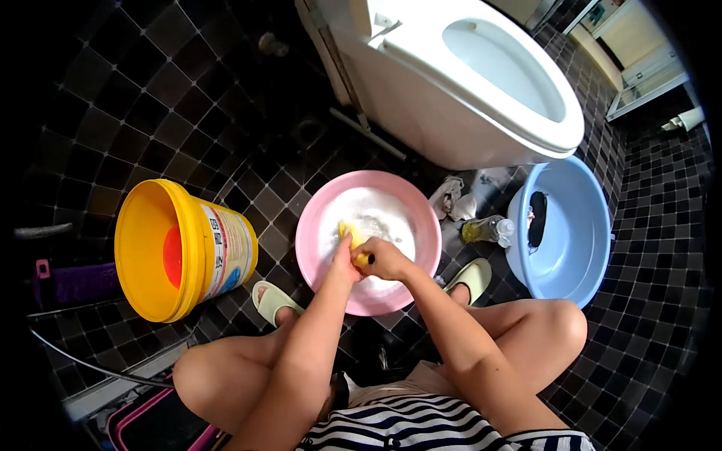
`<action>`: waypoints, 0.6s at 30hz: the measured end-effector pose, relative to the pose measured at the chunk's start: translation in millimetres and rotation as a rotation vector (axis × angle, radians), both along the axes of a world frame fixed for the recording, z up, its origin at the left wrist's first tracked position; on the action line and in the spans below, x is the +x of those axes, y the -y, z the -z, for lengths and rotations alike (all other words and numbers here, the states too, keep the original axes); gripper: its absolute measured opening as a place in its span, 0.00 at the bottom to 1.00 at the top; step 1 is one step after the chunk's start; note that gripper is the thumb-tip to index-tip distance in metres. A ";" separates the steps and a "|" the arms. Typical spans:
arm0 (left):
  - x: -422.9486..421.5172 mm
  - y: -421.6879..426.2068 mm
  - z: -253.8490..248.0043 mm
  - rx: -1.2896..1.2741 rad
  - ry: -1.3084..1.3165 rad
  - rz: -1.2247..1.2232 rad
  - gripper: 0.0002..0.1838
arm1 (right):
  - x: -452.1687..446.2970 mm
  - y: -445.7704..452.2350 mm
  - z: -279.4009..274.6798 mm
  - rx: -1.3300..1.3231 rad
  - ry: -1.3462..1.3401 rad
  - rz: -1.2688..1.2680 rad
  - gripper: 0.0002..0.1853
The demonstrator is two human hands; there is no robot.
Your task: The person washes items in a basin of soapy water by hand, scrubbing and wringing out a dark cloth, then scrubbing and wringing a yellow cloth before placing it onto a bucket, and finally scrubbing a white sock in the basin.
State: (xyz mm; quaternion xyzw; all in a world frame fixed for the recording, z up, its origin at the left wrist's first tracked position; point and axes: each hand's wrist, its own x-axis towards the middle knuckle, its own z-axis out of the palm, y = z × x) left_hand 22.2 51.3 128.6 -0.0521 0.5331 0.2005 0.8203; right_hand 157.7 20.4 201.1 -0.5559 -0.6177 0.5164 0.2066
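A pink basin (304, 252) full of white suds (387, 214) stands on the floor between my feet. My left hand (344, 259) is closed around a yellow item (348, 231) over the suds; its exact kind is hidden by my fingers. Right beside it, my right hand (385, 258) grips a yellow piece with a dark end (365, 260) that shows below the fist. I cannot tell whether both yellow parts belong to one object. The two hands touch or nearly touch.
A yellow bucket (192, 255) with something red inside lies tilted at left. At right, a light blue basin (575, 255) holds a black item (537, 219). A bottle of yellowish liquid (481, 230) and crumpled pale material (450, 199) sit between the basins. Behind stands a white toilet (451, 113).
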 end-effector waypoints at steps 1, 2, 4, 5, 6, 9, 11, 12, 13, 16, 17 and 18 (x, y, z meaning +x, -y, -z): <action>1.6 -5.2 -14.2 -0.091 0.067 -0.003 0.34 | 2.9 4.8 -18.1 0.017 -0.001 -0.034 0.16; -2.4 -6.6 -5.5 -0.112 0.102 0.036 0.30 | 5.2 9.5 -36.0 0.033 -0.004 -0.069 0.16; -11.9 -4.1 35.7 0.029 0.092 0.228 0.25 | 12.8 17.3 -72.3 0.013 0.018 -0.108 0.16; -7.7 1.5 42.4 0.085 0.163 0.173 0.21 | 16.8 19.9 -86.6 0.028 0.024 -0.129 0.16; -2.5 3.8 28.3 0.106 0.165 0.175 0.21 | 20.7 23.0 -100.7 0.042 0.029 -0.150 0.17; 1.9 14.6 -61.8 0.082 0.300 0.036 0.24 | 40.1 18.7 -107.8 0.175 -0.047 0.071 0.18; 2.6 23.4 -101.8 0.172 0.278 0.097 0.32 | 44.5 10.4 -122.0 0.216 0.031 0.307 0.18; 0.6 27.4 -116.9 0.214 0.249 0.138 0.36 | 43.8 7.3 -130.7 0.180 0.069 0.418 0.18; -2.0 30.8 -133.0 0.231 0.246 0.140 0.36 | 41.4 3.0 -127.3 0.264 0.088 0.463 0.18; -3.7 39.5 -173.9 0.297 0.258 0.216 0.35 | 34.2 -0.8 -122.1 0.274 0.064 0.517 0.17; -0.5 43.0 -184.1 0.363 0.228 0.210 0.32 | 35.2 -3.6 -114.3 0.236 -0.051 0.527 0.17; 2.0 44.8 -193.2 0.430 0.200 0.204 0.31 | 34.8 -4.3 -114.5 0.250 -0.054 0.526 0.17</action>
